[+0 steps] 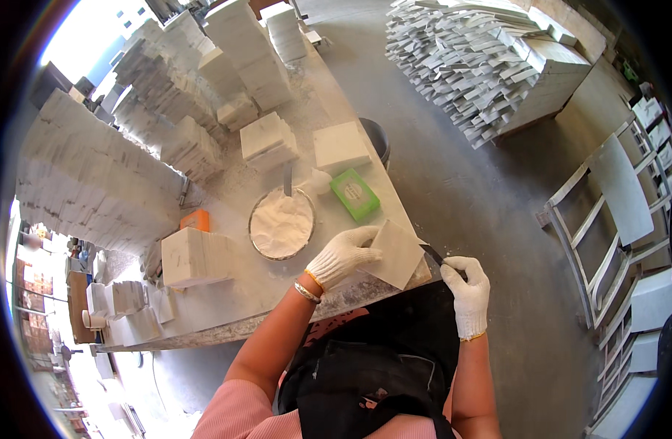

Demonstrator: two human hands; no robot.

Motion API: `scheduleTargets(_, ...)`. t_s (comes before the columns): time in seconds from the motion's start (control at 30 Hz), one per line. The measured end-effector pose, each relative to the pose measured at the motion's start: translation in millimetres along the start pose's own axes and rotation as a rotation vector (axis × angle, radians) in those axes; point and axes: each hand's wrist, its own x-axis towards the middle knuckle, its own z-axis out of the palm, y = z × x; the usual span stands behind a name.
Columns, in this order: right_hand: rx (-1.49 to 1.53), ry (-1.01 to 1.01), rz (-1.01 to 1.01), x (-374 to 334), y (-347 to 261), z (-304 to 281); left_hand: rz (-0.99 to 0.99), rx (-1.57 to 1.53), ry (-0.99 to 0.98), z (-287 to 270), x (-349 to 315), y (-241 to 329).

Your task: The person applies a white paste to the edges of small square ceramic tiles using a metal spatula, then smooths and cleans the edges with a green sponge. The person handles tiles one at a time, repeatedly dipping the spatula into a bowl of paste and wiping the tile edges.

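My left hand (345,256), in a white knit glove, grips the left edge of a square white tile (396,256) at the table's front right corner. In my gloved right hand (468,287) is a dark tool like a putty knife (432,254), its tip at the tile's right edge. Whether the tip touches the tile, I cannot tell. A round bowl of white powder or paste (281,225) stands left of the tile, with a flat grey blade (288,179) upright at its far rim. Beyond the tile lies a green box (355,194).
Tall stacks of white tiles (94,172) crowd the table's left and far side. Closer are a small tile stack (269,141), a tile block (193,257) and an orange box (195,220). A dark bucket (375,139) stands beyond the table edge. Racks (607,197) stand at right.
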Motion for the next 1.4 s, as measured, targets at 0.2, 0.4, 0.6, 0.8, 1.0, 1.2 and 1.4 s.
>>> scheduleTargets(0.2, -0.446, -0.077, -0.276, 2.1, -5.6, 19.7, 0.140, 0.560, 0.308, 16.5, 1.9, -3.5)
scheduleTargets(0.4, -0.801, -0.214, -0.273, 2.1, -14.7, 33.0, 0.272, 0.809, 0.398, 34.3, -20.1, -12.3)
scheduleTargets(0.6, -0.938, -0.206, -0.407, 11.1, -7.7, 36.0, 0.325, 0.840, 0.354, 32.4, -24.2, -25.1)
scheduleTargets(0.8, -0.927, -0.204, -0.412, 19.6, -18.7, 41.9, 0.374, 0.882, 0.359, 23.0, -25.2, -35.1)
scheduleTargets(1.0, -0.883, -0.246, -0.412, 25.8, -15.5, 43.9, 0.390, 0.843, 0.371, 21.5, -25.6, -37.5)
scheduleTargets(1.2, -0.866, -0.253, -0.392, 28.3, -15.5, 47.9, 0.433, 0.819, 0.398, 20.8, -26.4, -38.3)
scheduleTargets(1.4, -0.836, -0.247, -0.407, 32.0, -14.7, 50.0, 0.429, 0.823, 0.395, 21.0, -25.3, -35.4)
